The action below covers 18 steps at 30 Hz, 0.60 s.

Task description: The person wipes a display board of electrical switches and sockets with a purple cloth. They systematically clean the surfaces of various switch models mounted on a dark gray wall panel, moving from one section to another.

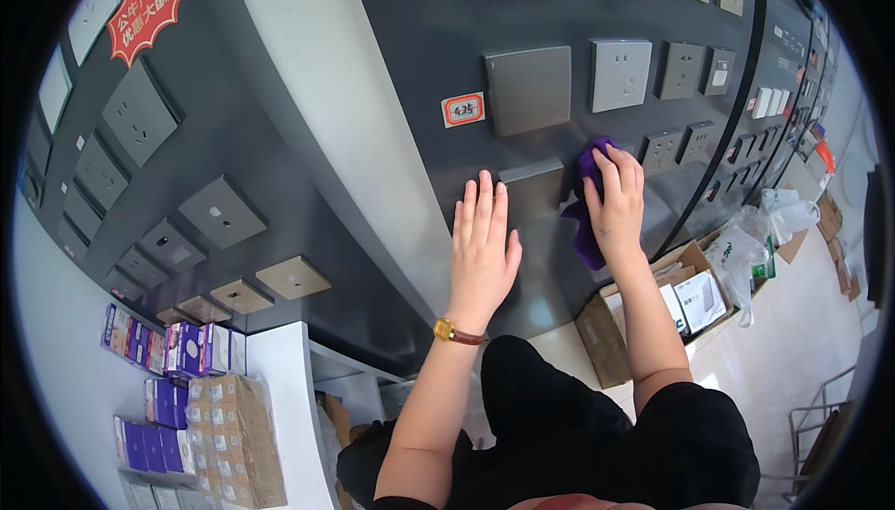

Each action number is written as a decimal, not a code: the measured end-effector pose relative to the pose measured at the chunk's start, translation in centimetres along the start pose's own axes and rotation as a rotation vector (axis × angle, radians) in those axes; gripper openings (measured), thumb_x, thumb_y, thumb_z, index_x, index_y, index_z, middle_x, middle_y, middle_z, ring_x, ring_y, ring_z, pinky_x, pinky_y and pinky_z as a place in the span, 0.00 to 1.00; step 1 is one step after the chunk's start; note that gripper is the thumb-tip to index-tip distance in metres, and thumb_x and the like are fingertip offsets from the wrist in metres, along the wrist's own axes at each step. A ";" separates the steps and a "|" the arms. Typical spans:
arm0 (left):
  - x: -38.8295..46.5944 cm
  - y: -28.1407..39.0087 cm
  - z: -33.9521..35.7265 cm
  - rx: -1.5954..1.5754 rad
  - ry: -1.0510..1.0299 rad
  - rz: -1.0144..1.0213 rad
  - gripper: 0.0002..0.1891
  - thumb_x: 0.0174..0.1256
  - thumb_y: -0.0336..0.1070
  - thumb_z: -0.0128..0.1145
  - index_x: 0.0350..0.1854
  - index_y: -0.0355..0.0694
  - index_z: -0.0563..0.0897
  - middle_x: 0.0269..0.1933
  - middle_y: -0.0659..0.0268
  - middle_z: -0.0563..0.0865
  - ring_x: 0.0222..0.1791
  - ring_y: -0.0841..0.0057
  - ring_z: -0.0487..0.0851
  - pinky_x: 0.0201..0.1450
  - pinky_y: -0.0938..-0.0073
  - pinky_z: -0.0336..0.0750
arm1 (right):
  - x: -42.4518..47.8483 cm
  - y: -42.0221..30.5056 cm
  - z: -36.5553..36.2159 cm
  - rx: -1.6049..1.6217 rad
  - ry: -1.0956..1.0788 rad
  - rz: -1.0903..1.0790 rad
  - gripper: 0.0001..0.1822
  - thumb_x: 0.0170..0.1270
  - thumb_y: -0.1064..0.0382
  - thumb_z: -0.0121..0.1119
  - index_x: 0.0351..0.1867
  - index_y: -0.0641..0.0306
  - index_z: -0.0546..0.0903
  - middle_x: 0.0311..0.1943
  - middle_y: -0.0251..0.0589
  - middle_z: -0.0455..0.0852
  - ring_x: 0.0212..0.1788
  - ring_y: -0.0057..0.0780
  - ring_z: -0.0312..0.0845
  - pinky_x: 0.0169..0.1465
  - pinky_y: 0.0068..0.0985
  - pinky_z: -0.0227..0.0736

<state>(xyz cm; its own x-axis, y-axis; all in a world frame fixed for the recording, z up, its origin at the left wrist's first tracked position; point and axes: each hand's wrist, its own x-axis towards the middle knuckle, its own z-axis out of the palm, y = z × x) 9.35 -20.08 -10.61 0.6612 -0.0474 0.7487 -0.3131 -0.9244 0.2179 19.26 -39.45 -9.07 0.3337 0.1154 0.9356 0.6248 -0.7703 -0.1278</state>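
My right hand (619, 206) grips a bunched purple cloth (591, 248) against the dark grey display panel (419, 90). Part of the cloth hangs below my fingers. To its left sits a low grey wall plate (537, 192), partly covered by my left fingertips. My left hand (482, 251) lies flat, palm towards the panel, fingers slightly apart and holding nothing; whether the palm presses on the surface I cannot tell. Above the hands are a large grey switch plate (529, 90) and a silver wall socket (621, 75). Small grey sockets (661, 151) line the right of the cloth.
A pale vertical post (335, 76) divides this panel from another with mounted sockets (224, 211). At lower left, a white shelf (287, 349) bears purple boxes (183, 349) and wrapped cartons (234, 433). An open cardboard box (601, 342) stands on the floor beneath my right arm, beside plastic bags (734, 258).
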 end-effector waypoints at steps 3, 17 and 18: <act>0.0 0.1 -0.3 -0.015 -0.017 -0.003 0.35 0.68 0.32 0.59 0.78 0.38 0.63 0.82 0.53 0.55 0.81 0.52 0.55 0.79 0.51 0.55 | 0.4 2.0 -0.8 -0.068 0.025 -0.037 0.20 0.58 0.75 0.58 0.54 0.64 0.82 0.56 0.46 0.81 0.60 0.47 0.77 0.63 0.39 0.72; 0.2 0.7 -0.4 0.004 -0.034 -0.016 0.36 0.68 0.31 0.59 0.78 0.36 0.62 0.82 0.52 0.55 0.81 0.51 0.55 0.79 0.54 0.56 | -1.1 -0.7 0.7 -0.009 0.045 0.060 0.26 0.60 0.77 0.55 0.62 0.67 0.78 0.64 0.50 0.75 0.64 0.51 0.71 0.68 0.40 0.67; 0.1 0.7 -0.5 0.006 -0.036 -0.015 0.36 0.67 0.31 0.59 0.78 0.36 0.62 0.82 0.51 0.55 0.81 0.51 0.55 0.79 0.53 0.57 | -1.3 -1.0 0.8 -0.013 0.031 0.052 0.27 0.60 0.78 0.53 0.64 0.66 0.78 0.65 0.48 0.75 0.67 0.49 0.71 0.69 0.40 0.67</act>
<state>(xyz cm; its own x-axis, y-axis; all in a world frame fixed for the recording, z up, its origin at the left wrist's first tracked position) 8.91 -20.53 -10.08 0.6897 -0.0467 0.7226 -0.2988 -0.9273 0.2253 18.79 -38.37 -10.41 0.3434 0.0563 0.9375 0.5977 -0.7831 -0.1719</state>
